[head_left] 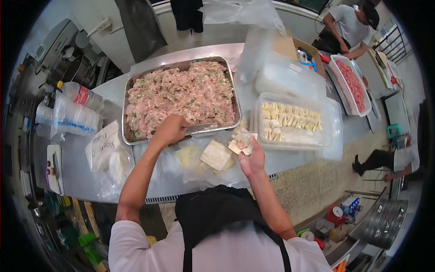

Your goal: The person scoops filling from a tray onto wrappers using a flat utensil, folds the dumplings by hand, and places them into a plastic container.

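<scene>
My left hand (171, 130) is closed at the near rim of a large metal tray (125, 109). A slim metal strip shows by its fingertips; I cannot tell whether it is a held utensil or the tray's edge. Ground meat filling (181, 93) flecked with green heaps the tray. On the fingers of my right hand (252, 162) rests a dumpling wrapper (235, 147) with a dab of filling on it. A stack of square wrappers (217, 155) lies on plastic between my hands. Right of them, a clear plastic container (292, 139) holds rows of folded dumplings (290, 117).
Clear lids (290, 81) lie behind the dumpling container. Bottles (81, 96) and a marked plastic bag (106, 147) stand at left. A white basket of ground meat (349, 84) is at far right, near a person in a white shirt (349, 25). Another person (405, 161) is at right.
</scene>
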### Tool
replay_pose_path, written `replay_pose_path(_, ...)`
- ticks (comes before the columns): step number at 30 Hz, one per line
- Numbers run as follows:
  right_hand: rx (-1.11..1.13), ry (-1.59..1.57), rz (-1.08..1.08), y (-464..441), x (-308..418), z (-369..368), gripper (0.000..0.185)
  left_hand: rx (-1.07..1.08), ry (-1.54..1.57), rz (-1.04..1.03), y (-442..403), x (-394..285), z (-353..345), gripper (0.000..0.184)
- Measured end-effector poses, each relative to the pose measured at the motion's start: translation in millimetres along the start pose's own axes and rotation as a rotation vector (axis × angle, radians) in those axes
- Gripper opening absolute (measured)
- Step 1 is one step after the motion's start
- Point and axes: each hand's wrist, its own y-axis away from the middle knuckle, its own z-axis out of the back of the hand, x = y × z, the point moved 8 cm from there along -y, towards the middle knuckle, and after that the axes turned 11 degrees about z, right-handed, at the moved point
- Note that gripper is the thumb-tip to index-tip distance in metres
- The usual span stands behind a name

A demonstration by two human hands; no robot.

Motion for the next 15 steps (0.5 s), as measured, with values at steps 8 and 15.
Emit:
replay_pose_path(8,0.025,-0.177,-0.072,-14,-17,-24,0.045,0.102,0.646,0.083,48,-31,46,0.031)
replay_pose_path(15,-0.053,-0.221,-0.059,-27,-16,-35,0.049,-0.137,0.200,-0.120,81,-74,20,0.033)
